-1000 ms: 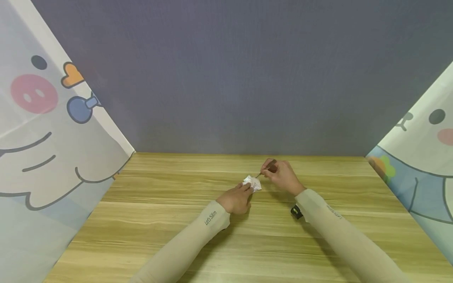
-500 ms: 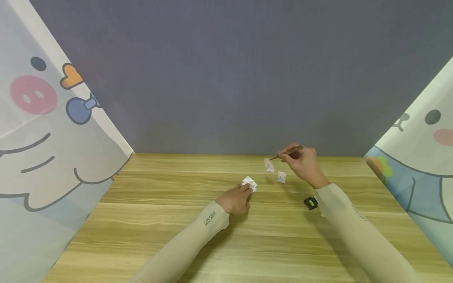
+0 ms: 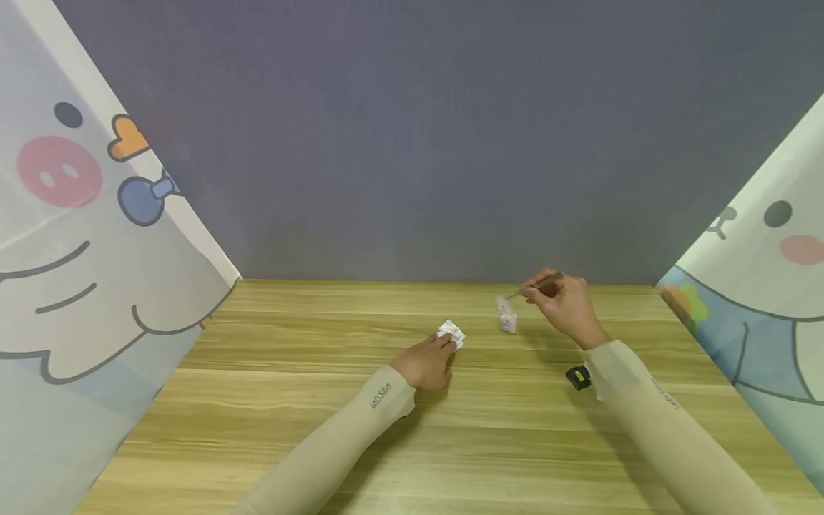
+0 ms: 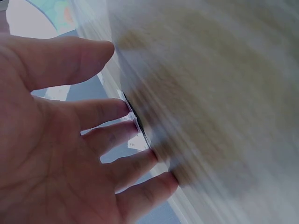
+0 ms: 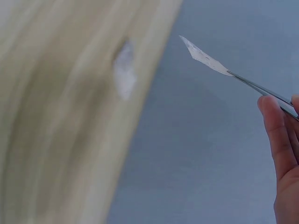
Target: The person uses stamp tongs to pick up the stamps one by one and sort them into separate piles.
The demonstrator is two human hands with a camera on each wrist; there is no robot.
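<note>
The wooden tabletop [image 3: 244, 386] has a yellowish grain, parallel to its far edge. Behind this edge rises a plain grey wall [image 3: 412, 143]. Beside the left edge stands a printed panel [image 3: 71, 315] with a pink snout [image 3: 59, 172], an orange shape [image 3: 129, 138] and a blue shape [image 3: 140, 201]. Beside the right edge, a second panel [image 3: 769, 300] shows a pink cheek [image 3: 802, 249] and, near the far right corner, a green flower [image 3: 694, 304].

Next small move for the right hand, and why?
Probably lower the tweezers toward the table: the right hand grips them, and in the right wrist view their tips pinch the held slip clear of the tabletop, while a loose slip lies there.
</note>
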